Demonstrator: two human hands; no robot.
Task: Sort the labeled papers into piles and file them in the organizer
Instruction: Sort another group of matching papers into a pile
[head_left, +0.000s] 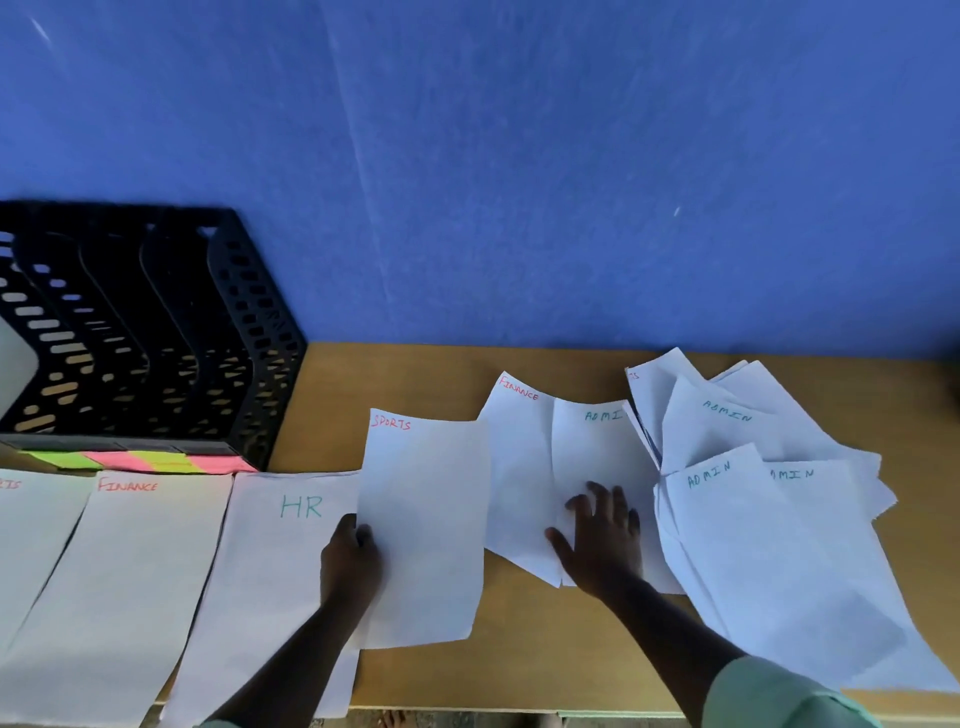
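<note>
My left hand (350, 564) grips the left edge of a white sheet marked SPORTS (423, 530), which overlaps the HR pile (270, 587). My right hand (600, 543) lies flat, fingers spread, on a sheet marked ADMIN (597, 457) that sits over a FINANCE sheet (514, 467). Further right is a loose heap of several ADMIN papers (769, 545). On the left lie a FINANCE pile (119, 582) and a pile at the frame's edge (26, 535) whose label is cut off. The black slotted organizer (156, 332) stands at the back left.
The wooden table (545, 660) runs along a blue wall (519, 156). Green, pink and yellow sticky labels (140, 461) line the organizer's front base. The table's near edge shows at the bottom, with floor below it.
</note>
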